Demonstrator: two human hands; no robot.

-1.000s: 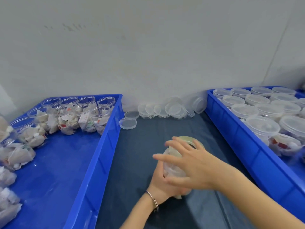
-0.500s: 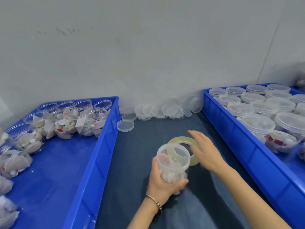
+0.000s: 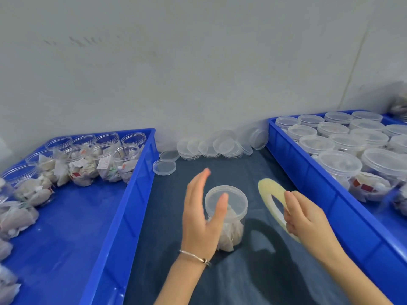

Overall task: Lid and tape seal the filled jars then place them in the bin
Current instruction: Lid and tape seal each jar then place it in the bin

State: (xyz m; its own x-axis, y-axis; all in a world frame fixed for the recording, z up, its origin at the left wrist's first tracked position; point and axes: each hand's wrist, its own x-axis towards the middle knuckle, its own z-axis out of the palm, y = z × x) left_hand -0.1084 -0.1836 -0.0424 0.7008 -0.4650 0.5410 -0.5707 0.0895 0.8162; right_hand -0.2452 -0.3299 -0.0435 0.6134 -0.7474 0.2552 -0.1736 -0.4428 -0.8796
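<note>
A clear lidded jar (image 3: 229, 208) filled with paper packets stands on the dark cloth between two blue bins. My left hand (image 3: 203, 214) is beside it on its left, fingers straight, thumb in front of the jar's wall. My right hand (image 3: 306, 219) grips a pale yellow tape roll (image 3: 272, 194), lifted and tilted just right of the jar. The right blue bin (image 3: 308, 172) holds several lidded jars (image 3: 340, 164). The left blue bin (image 3: 132, 194) holds several open filled jars (image 3: 126, 157).
Loose clear lids (image 3: 209, 146) lie stacked against the grey wall at the back, with one lid (image 3: 164, 167) flat on the cloth (image 3: 253, 271) near the left bin. Packets sit at the left bin's near left.
My left hand has let go of the jar and opened beside it. My right hand has picked the tape roll off the cloth and tilted it up to the jar's right.
</note>
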